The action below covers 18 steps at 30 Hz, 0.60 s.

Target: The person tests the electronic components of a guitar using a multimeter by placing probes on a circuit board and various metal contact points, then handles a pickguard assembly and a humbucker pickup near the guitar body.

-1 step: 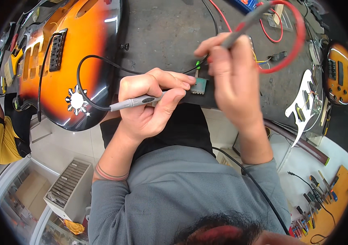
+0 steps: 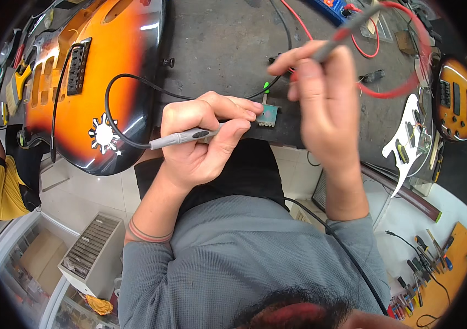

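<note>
My left hand [image 2: 197,137] grips a grey test probe [image 2: 173,140] with a black lead, its fingertips at a small teal-plated switch component [image 2: 268,114] with a green-tipped lever, lying near the bench's front edge. My right hand [image 2: 324,104], slightly blurred, is raised right of that part, fingers closed on a dark grey probe [image 2: 354,26] whose red lead [image 2: 378,93] loops out to the right. A sunburst electric guitar body [image 2: 121,60] with a white sun decal lies left of my left hand.
The metal bench [image 2: 217,49] carries a blue meter [image 2: 332,8] at the back and a white pickguard [image 2: 400,140] at right. A second guitar [image 2: 455,96] sits far right. Another person in a yellow top [image 2: 0,189] is at the left. Screwdrivers fill a wooden rack [image 2: 458,241] lower right.
My right hand has shifted rightward with its probe, and the red lead's loop has swung further right. My left hand is nearly unmoved at the small component.
</note>
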Available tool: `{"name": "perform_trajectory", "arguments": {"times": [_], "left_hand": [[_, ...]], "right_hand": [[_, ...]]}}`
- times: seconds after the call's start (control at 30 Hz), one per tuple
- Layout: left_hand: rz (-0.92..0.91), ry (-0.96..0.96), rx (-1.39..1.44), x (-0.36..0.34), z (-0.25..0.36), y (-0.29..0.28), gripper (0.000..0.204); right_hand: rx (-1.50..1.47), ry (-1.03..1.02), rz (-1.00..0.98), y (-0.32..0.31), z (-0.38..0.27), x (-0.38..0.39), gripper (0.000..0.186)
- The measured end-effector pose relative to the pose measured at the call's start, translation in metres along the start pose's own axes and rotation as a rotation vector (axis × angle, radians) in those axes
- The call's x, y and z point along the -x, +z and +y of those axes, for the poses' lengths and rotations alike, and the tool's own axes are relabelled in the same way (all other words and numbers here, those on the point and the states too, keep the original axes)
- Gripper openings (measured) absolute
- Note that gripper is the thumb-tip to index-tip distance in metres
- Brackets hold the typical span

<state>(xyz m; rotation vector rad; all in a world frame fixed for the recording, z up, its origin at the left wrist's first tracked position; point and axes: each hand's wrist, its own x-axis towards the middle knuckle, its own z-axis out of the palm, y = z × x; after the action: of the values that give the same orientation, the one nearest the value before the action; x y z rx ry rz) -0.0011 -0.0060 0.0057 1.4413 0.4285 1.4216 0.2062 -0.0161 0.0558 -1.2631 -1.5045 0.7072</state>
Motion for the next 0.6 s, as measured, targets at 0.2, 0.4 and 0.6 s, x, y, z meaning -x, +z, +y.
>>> {"name": "perform_trajectory", "arguments": {"times": [0.2,0.4,0.6], "left_hand": [[-0.003,-0.005,0.022,-0.002,-0.002,0.003,0.038],[0.072,0.023,0.054,0.002,-0.004,0.007,0.028],[-0.032,0.081,-0.056,0.0,-0.007,0.001,0.03]], "right_hand": [[-0.166,-0.039,-0.288,-0.057,-0.003,-0.007,0.021],[0.275,-0.112,-0.599,-0.046,-0.01,-0.013,0.048],[0.422,-0.355,-0.583,-0.041,-0.003,-0.026,0.045]]}}
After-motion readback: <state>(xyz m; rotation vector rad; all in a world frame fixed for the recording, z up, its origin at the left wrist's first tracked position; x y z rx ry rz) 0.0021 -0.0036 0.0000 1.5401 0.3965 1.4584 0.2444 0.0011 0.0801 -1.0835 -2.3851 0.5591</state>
